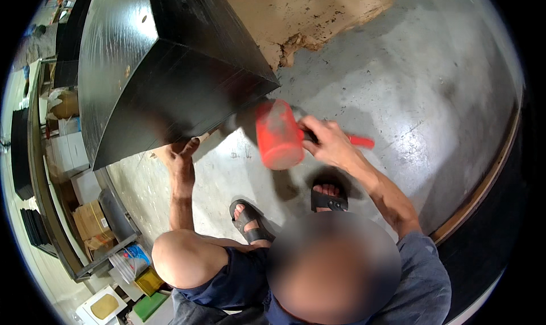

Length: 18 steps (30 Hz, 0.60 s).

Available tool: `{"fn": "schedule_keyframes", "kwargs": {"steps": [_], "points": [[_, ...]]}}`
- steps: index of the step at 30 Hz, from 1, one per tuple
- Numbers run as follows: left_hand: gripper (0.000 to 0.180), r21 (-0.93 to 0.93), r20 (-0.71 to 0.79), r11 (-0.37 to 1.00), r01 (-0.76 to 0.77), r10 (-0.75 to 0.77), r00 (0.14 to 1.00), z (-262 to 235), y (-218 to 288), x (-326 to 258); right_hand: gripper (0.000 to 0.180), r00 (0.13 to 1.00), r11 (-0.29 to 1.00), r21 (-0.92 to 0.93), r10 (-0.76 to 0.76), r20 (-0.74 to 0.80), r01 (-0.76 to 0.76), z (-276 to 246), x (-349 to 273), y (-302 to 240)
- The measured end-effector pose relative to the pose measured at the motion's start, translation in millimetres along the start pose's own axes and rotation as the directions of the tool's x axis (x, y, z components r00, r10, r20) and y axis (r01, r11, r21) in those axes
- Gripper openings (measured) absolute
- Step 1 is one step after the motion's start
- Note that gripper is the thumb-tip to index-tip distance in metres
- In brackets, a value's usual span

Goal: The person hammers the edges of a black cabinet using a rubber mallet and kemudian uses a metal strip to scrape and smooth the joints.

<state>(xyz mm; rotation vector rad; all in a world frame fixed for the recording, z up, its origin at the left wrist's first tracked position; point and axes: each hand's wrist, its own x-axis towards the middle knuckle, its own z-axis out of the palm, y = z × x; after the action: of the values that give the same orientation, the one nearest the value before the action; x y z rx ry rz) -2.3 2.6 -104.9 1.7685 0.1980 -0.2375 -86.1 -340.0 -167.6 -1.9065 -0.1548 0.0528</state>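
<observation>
Red mallet [280, 134] and black box [193, 92] occupy hands [181, 159] [327, 142] above illegibly marked floor [392, 86].

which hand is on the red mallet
The right hand, wrapped around the handle of the mallet; the left hand is instead at the lower edge of the black box.

The left fingers [190, 147] are partly hidden by the black angular piece [193, 92], whose top, above them, the picture's edge cuts off. The right fingers [319, 134] hide part of the handle [362, 141] of the red mallet [278, 136], blurred just left of them. Below both, a blur veils the person's head [333, 268].
</observation>
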Motion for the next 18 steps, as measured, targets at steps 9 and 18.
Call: {"fn": "schedule_keyframes", "kwargs": {"steps": [9,18], "points": [[0.032,-0.057,-0.062,0.997,-0.045,0.042,0.997,22.0,17.4,-6.4,0.034,0.899,0.849,0.438,0.403,-0.173,-0.296,-30.2,-10.9,-9.5],[0.029,0.004,-0.032,1.000,0.026,-0.026,0.999,7.2,6.2,-2.3,0.033,0.910,0.820,0.481,0.402,-0.098,-0.310,-32.0,24.5,-7.2]]}}
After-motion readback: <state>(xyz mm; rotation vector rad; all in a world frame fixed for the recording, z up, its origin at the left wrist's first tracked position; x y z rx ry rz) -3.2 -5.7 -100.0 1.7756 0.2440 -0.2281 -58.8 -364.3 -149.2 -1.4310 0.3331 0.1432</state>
